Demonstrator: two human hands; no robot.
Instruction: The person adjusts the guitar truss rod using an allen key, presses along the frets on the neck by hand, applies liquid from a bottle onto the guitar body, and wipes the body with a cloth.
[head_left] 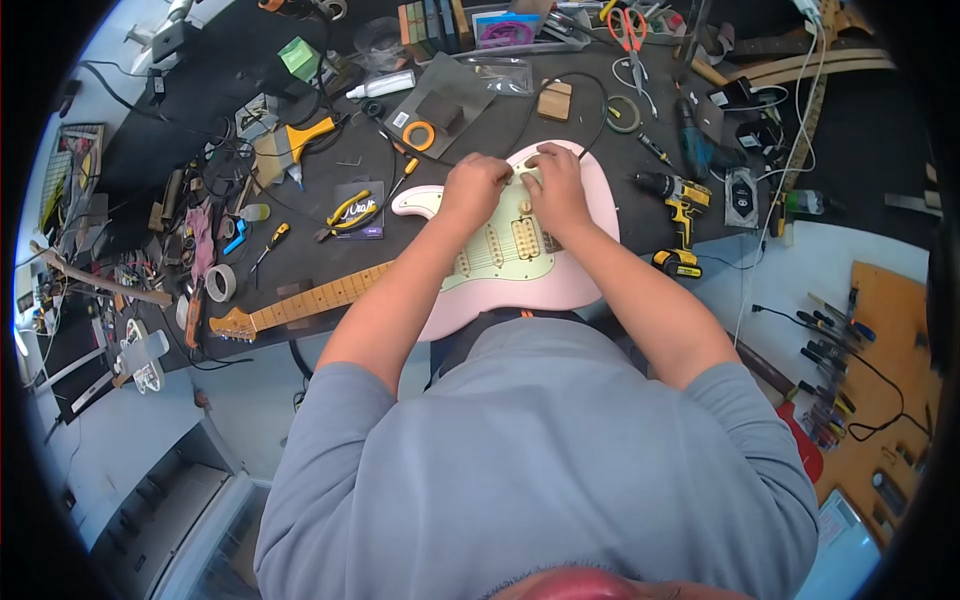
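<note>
A pink electric guitar (575, 290) with a pale green pickguard (490, 270) lies across the bench edge in front of me, its maple neck (325, 296) pointing left. Over the far side of the pickguard, my left hand (475, 188) has its fingers closed together; whatever they pinch is too small to make out. Close beside it, my right hand (558, 188) rests on the guitar's far edge, thumb and fingers apart. A cream knob (525, 207) sits just below my right thumb. The bridge pickup (526, 238) and strings are nearer my body.
Right of the guitar stands a yellow cordless drill (685, 210), with a teal drill (695, 140) beyond. Yellow pliers (352, 210), a screwdriver (270, 250) and orange tape (418, 136) lie on the left. A dark cable (600, 95) loops behind the guitar.
</note>
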